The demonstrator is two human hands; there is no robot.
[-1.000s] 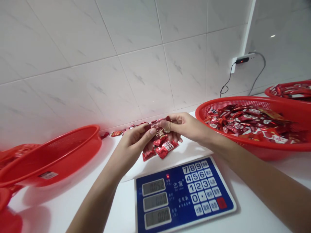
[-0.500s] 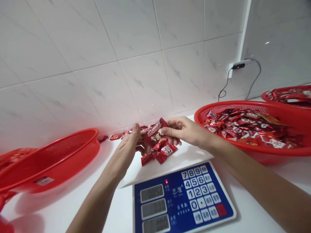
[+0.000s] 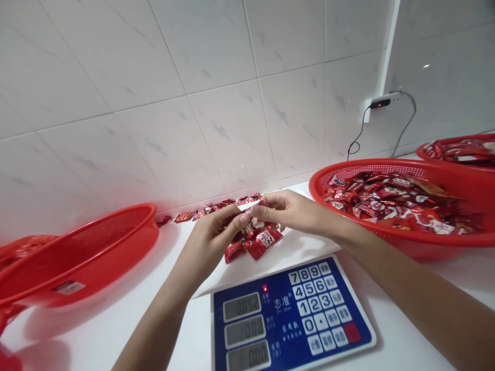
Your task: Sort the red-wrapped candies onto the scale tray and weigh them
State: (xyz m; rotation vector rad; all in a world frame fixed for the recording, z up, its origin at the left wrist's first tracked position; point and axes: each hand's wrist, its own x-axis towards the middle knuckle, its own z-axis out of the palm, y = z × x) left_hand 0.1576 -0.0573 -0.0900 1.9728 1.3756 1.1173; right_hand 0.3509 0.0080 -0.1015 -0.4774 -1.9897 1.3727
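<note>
My left hand (image 3: 214,234) and my right hand (image 3: 288,211) meet fingertip to fingertip over the white platter of a blue-faced electronic scale (image 3: 294,314). Both pinch a red-wrapped candy packet (image 3: 251,224) between them, low over a small heap of red candy packets (image 3: 257,242) lying on the platter. Most of the held packet is hidden by my fingers. A red basket (image 3: 402,242) heaped with the same red candies stands just right of my right hand.
An empty-looking red basket (image 3: 81,252) tilts at the left, with more red plastic (image 3: 11,355) at the bottom left. A row of loose candies (image 3: 209,208) lies along the tiled wall. A second filled basket (image 3: 460,149) sits far right under a wall socket with a plug (image 3: 381,103).
The candy packet held up between my hands has come down to just above the heap, and my left fingers have closed onto it.
</note>
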